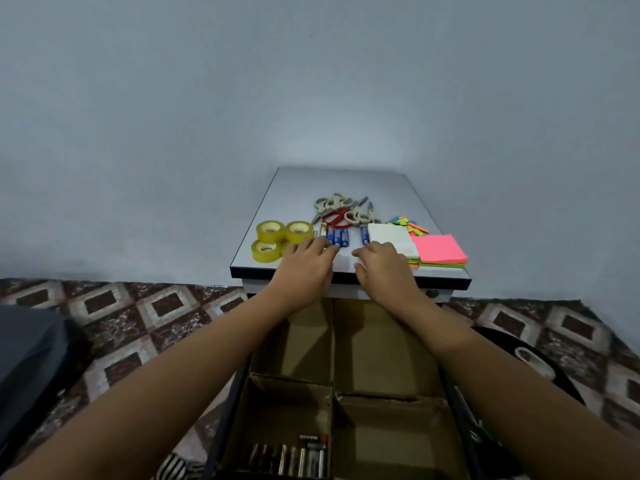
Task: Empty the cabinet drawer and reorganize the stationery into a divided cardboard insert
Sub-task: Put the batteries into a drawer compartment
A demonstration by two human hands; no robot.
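Batts (294,459) in insert (381,427) (near-left cell); L hand (308,261) touches blue batts (337,237).

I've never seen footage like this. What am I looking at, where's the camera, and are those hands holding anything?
No machine here: a person wears a wide-angle camera on the head, so this picture looks forward and down along both arms. On the cabinet top lie yellow tape rolls, scissors, blue batteries, a white pad, pink sticky notes and coloured flags. The left hand touches the blue batteries with its fingertips; the right hand is near the white pad. Neither plainly grips anything. Below, the open drawer holds a divided cardboard insert, with more batteries in its near left compartment.
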